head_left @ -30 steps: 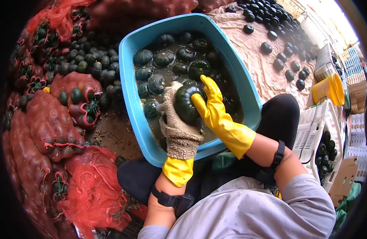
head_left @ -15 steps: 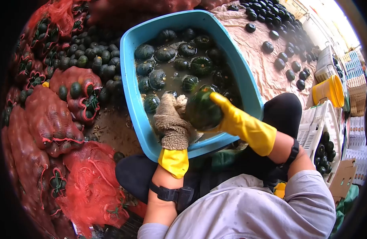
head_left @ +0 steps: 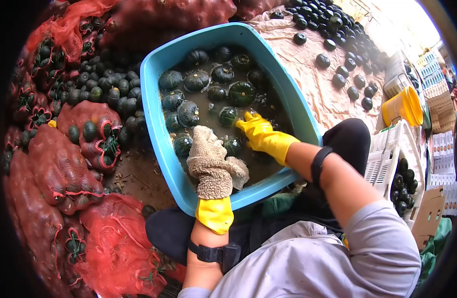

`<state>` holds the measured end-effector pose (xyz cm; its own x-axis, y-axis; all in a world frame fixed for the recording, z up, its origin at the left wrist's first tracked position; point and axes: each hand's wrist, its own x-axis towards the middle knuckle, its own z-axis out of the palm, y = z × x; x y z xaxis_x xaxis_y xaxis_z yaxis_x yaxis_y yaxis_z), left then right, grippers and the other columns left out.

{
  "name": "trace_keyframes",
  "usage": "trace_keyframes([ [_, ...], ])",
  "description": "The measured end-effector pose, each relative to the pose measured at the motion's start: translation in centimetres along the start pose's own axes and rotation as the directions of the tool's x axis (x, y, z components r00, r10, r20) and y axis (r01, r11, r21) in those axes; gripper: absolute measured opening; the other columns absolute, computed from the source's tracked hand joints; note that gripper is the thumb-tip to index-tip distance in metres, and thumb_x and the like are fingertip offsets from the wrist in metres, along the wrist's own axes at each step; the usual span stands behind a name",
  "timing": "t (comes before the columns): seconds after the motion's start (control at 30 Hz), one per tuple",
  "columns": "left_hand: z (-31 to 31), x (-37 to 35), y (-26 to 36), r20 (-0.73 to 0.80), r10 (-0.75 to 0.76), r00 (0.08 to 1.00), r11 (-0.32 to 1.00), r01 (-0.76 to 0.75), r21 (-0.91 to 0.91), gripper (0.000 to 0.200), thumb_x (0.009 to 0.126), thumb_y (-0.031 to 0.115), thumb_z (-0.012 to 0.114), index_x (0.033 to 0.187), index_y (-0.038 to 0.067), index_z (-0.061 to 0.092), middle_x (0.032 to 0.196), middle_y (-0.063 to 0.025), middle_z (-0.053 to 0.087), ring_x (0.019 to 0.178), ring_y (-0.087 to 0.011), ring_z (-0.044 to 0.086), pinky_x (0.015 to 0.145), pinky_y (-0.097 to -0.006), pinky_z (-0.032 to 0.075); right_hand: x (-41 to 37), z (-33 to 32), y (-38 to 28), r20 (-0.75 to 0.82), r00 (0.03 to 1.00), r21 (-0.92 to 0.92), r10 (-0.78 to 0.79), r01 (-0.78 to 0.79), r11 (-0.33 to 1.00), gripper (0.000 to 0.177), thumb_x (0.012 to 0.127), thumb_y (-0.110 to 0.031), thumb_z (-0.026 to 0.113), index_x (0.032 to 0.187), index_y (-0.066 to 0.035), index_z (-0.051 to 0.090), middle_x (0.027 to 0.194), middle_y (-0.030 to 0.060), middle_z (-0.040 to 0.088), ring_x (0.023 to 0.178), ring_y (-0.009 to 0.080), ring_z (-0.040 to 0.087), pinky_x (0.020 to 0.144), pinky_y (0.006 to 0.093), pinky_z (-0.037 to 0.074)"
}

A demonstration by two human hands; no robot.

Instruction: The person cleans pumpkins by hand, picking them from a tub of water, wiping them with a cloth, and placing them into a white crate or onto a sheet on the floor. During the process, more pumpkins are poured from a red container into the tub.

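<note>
My right hand, in a yellow rubber glove, reaches over the water with its fingers apart and holding nothing. Its fingertips are right at the edge of a dark green squash. My left hand is covered by a beige fleecy cloth over a yellow glove, so its fingers are hidden. Beside the cloth, another squash sits in the water. Both hands are over a blue tub of murky water, where several more green squashes float.
Red mesh sacks of squash crowd the left, beside a loose heap of squash. More squash lie on a pale sheet beyond the tub. To the right stand a yellow bucket and a white crate.
The squash that my right hand held is out of its grasp. That hand has opened and moved lower over the water. My left hand stays near the tub's front edge.
</note>
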<state>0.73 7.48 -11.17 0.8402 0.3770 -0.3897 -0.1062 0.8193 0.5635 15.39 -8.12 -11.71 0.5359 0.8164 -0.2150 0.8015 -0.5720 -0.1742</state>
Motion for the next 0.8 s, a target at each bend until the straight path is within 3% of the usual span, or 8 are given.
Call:
trace_keyframes([
  [0.07, -2.1, 1.6, 0.6, 0.233, -0.102, 0.967, 0.988, 0.125, -0.086, 0.01, 0.107, 0.028, 0.05, 0.117, 0.026, 0.05, 0.098, -0.0025, 0.053, 0.081, -0.021, 0.057, 0.058, -0.0371, 0.049, 0.1, -0.9, 0.1, 0.126, 0.987, 0.261, 0.099, -0.129, 0.957, 0.07, 0.075, -0.026, 0.089, 0.139, -0.013, 0.065, 0.137, 0.0217, 0.064, 0.125, 0.0426, 0.062, 0.11, 0.0487, 0.05],
  [0.23, 2.0, 1.4, -1.7, -0.27, 0.133, 0.954, 0.985, -0.158, -0.07, 0.017, 0.11, 0.032, 0.048, 0.104, 0.019, 0.057, 0.089, -0.0027, 0.058, 0.088, -0.0186, 0.059, 0.074, -0.0327, 0.049, -3.9, -9.8, -1.7, 0.243, 0.967, 0.927, -0.071, -0.21, 0.309, 0.055, 0.1, -0.036, 0.077, 0.148, -0.013, 0.061, 0.142, 0.0129, 0.066, 0.137, 0.0251, 0.059, 0.113, 0.0391, 0.047],
  [0.3, 5.4, -1.2, -1.0, -0.124, 0.072, 0.99, 0.97, -0.099, -0.222, 0.022, 0.112, 0.034, 0.044, 0.107, 0.017, 0.057, 0.099, -0.005, 0.061, 0.1, -0.0209, 0.061, 0.088, -0.0362, 0.05, -6.3, -10.2, -4.9, -0.094, 0.95, 0.927, -0.297, 0.193, 0.321, 0.051, 0.101, -0.03, 0.076, 0.147, -0.012, 0.061, 0.146, 0.0151, 0.063, 0.14, 0.0289, 0.057, 0.116, 0.0421, 0.045],
  [0.4, 9.3, -5.4, -0.1, 0.103, 0.013, 0.995, 0.918, 0.029, -0.395, 0.029, 0.114, 0.037, 0.039, 0.112, 0.014, 0.057, 0.114, -0.0085, 0.065, 0.118, -0.0242, 0.063, 0.109, -0.0415, 0.05, -5.7, -3.9, -5.8, -0.624, 0.781, 0.62, 0.017, 0.482, 0.619, 0.049, 0.098, -0.028, 0.079, 0.142, -0.011, 0.064, 0.146, 0.0203, 0.062, 0.139, 0.0402, 0.056, 0.117, 0.0477, 0.045],
  [0.47, 10.2, -6.1, -1.0, 0.133, 0.146, 0.98, 0.952, -0.176, 0.251, 0.033, 0.112, 0.041, 0.044, 0.124, 0.013, 0.055, 0.123, -0.0099, 0.064, 0.122, -0.0249, 0.062, 0.11, -0.0426, 0.05, -3.9, -4.3, -5.8, -0.422, 0.808, 0.817, 0.412, 0.141, 0.56, 0.051, 0.097, -0.03, 0.079, 0.141, -0.01, 0.065, 0.143, 0.0212, 0.064, 0.132, 0.0399, 0.062, 0.113, 0.0473, 0.049],
  [0.57, 9.4, -7.0, -0.2, 0.299, 0.133, 0.945, 0.958, -0.2, 0.206, 0.038, 0.111, 0.041, 0.049, 0.135, 0.013, 0.053, 0.125, -0.0114, 0.064, 0.122, -0.0263, 0.062, 0.11, -0.0457, 0.05, -6.4, -5.5, -7.7, -0.272, 0.85, 0.911, 0.452, 0.077, 0.404, 0.057, 0.097, -0.035, 0.079, 0.145, -0.011, 0.061, 0.142, 0.0203, 0.064, 0.133, 0.0386, 0.062, 0.114, 0.0463, 0.047],
  [0.67, 8.8, -6.8, 1.4, 0.33, 0.132, 0.935, 0.916, -0.242, 0.32, 0.04, 0.111, 0.041, 0.051, 0.139, 0.012, 0.051, 0.129, -0.0115, 0.063, 0.125, -0.0257, 0.061, 0.113, -0.0437, 0.048, -10.4, -4.7, -9.2, -0.6, 0.799, 0.626, -0.023, 0.488, 0.608, 0.059, 0.095, -0.032, 0.082, 0.146, -0.011, 0.06, 0.141, 0.0195, 0.063, 0.135, 0.0391, 0.059, 0.118, 0.051, 0.042],
  [0.8, 9.6, -7.4, -1.0, 0.24, 0.207, 0.948, 0.871, -0.29, 0.396, 0.044, 0.112, 0.04, 0.053, 0.145, 0.011, 0.05, 0.134, -0.0115, 0.062, 0.128, -0.025, 0.059, 0.117, -0.0409, 0.046, -5.5, -3.5, -7.3, -0.503, 0.748, 0.772, 0.432, 0.164, 0.614, 0.058, 0.096, -0.033, 0.081, 0.146, -0.012, 0.06, 0.143, 0.0192, 0.062, 0.137, 0.039, 0.056, 0.117, 0.0472, 0.044],
])
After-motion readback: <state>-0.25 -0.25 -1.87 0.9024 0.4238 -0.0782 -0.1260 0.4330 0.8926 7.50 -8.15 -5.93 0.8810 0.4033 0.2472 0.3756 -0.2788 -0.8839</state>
